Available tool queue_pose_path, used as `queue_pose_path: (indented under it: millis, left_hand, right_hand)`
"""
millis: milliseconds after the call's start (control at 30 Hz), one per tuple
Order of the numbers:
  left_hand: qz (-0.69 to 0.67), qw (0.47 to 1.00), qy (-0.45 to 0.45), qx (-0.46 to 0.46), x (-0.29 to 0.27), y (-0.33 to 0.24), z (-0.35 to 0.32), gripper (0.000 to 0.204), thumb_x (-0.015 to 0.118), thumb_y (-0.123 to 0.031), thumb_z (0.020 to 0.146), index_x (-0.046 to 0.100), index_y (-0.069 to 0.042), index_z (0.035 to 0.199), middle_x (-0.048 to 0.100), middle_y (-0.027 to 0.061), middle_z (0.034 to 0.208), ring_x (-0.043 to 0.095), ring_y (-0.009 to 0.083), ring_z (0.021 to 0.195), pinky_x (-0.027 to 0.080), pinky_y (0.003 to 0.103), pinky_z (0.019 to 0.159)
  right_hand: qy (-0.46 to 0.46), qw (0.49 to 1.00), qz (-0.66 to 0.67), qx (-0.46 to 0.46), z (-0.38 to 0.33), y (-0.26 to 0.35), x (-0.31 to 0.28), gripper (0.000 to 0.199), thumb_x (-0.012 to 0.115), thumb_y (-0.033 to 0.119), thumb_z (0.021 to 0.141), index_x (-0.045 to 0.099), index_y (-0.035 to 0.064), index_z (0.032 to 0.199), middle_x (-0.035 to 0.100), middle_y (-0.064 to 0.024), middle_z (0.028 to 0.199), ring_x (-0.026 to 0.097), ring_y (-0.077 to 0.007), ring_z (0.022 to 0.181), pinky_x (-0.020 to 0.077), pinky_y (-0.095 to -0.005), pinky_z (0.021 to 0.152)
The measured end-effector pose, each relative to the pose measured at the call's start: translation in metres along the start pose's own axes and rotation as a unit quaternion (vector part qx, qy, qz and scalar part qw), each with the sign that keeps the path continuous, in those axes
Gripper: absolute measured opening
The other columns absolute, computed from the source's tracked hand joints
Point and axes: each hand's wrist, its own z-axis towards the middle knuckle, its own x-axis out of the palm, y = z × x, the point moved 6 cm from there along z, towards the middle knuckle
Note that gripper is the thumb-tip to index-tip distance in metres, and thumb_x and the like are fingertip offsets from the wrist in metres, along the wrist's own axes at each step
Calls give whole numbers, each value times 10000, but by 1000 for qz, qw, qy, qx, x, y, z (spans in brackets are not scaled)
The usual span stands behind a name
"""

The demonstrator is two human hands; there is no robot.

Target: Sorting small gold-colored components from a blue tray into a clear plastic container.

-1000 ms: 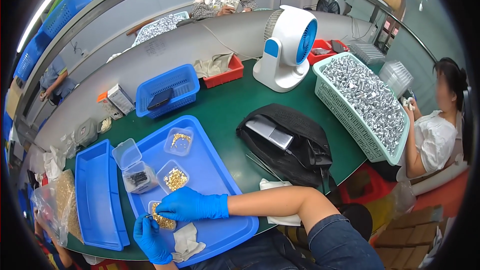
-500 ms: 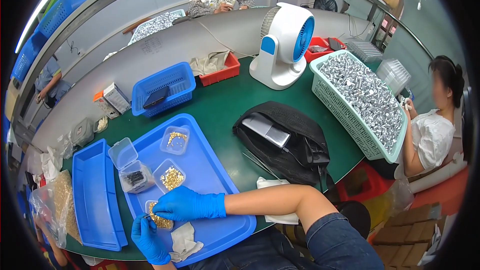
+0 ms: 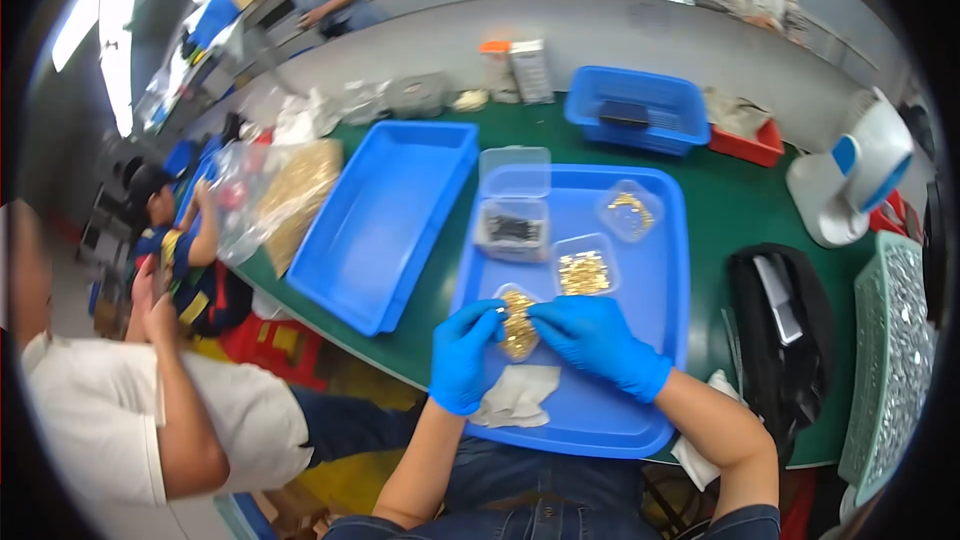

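Both my hands wear blue gloves and work over a small clear tub of gold-coloured metal pieces on a blue tray. At the tub's left, my left hand is closed, thumb and finger pinching something tiny that I cannot make out. My right hand reaches in from the right, fingertips pressed together at the tub's edge; whatever they hold is hidden. Behind the hands stand a second clear tub of gold pieces, a third with fewer pieces, and a lidded clear box of black parts. A pale cloth lies in front.
An empty blue tray and a bag of tan granules are to the left. A blue basket, a red bin and a white fan stand behind. At right are a black bag and a green crate. People are nearby.
The view has swung left, showing people at the left side. My hands are still at the same tub; the right hand's fingers have drawn apart from the left hand's.
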Motion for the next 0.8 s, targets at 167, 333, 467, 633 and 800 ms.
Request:
queue_pose_path:
  millis: [167, 333, 467, 633, 800]
  left_hand:
    - [-115, 993, 8, -5, -9, 2, -4, 170, 566, -56, 863, 630, 33, 993, 602, 38, 803, 521, 87, 682, 421, 208, 640]
    - [-102, 995, 9, -2, -8, 1, -3, 174, 576, -56, 860, 631, 34, 1000, 607, 38, 808, 523, 86, 680, 426, 209, 643]
    - [-89, 996, 11, 5, -7, 1, -2, 166, 576, -44, 857, 634, 28, 996, 607, 39, 808, 523, 85, 681, 425, 208, 644]
    - [-56, 998, -9, 27, -4, -3, -6, 156, 576, -19, 848, 637, 20, 986, 607, 39, 798, 524, 85, 678, 423, 207, 643]
    - [-86, 996, 33, -3, -1, -2, -5, 147, 574, 5, 840, 638, 22, 972, 593, 31, 821, 517, 77, 706, 421, 202, 646]
  right_hand:
    - [18, 1000, 6, -7, 8, 9, 5, 148, 592, 189, 829, 647, 123, 950, 623, -80, 771, 621, -257, 661, 484, -335, 547]
    - [34, 999, 2, 2, 10, 8, 6, 146, 604, 165, 821, 652, 117, 951, 626, -82, 766, 622, -250, 650, 486, -331, 546]
    - [40, 999, -10, 5, 11, 9, 3, 156, 634, 126, 801, 662, 97, 951, 642, -95, 774, 629, -253, 645, 493, -325, 556]
    - [65, 997, -43, 3, 9, 11, 5, 166, 618, 141, 818, 652, 94, 973, 643, -104, 781, 629, -258, 644, 493, -322, 558]
    - [91, 993, 63, 38, 5, 3, 13, 172, 585, 159, 855, 636, 72, 994, 651, -124, 822, 642, -264, 674, 502, -314, 584]
